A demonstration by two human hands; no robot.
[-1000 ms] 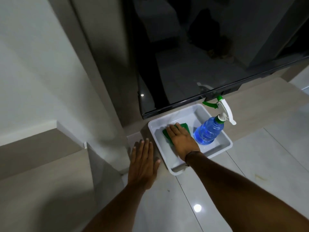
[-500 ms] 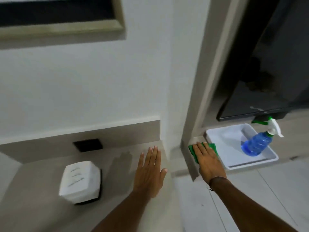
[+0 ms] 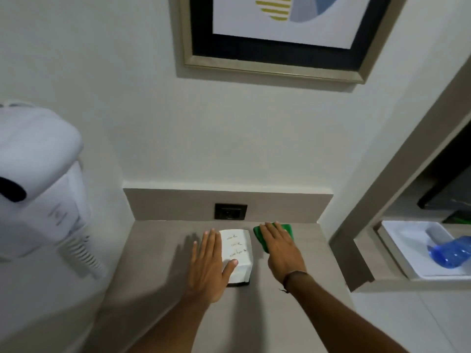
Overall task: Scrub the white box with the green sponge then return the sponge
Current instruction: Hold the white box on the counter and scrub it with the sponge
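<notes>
The white box [image 3: 235, 253] is sitting upright on the grey surface [image 3: 163, 289], a little in front of the dark wall socket [image 3: 230, 211], with faint marks showing on its top face. The left hand [image 3: 207, 266] is lying flat against the box's left side, fingers spread and the thumb resting over its near top edge, bracing rather than gripping. Just beside the box on the right, the right hand [image 3: 279, 247] is pressing the green sponge [image 3: 262, 236] flat under an open palm, so its grip is spread, not pinching; the sponge appears to be apart from the box, so scrubbing looks not yet begun. The risk from here is the light box sliding or tipping under the sponge's push if the left hand is only resting there, or skidding back toward the socket. Open surface is lying to the left and toward the near edge; the back wall and the right-hand post are closing in the rest. Beyond the post, the white tray [image 3: 397, 238] holding the blue spray bottle [image 3: 449, 250] is probably waiting for the sponge's return.
</notes>
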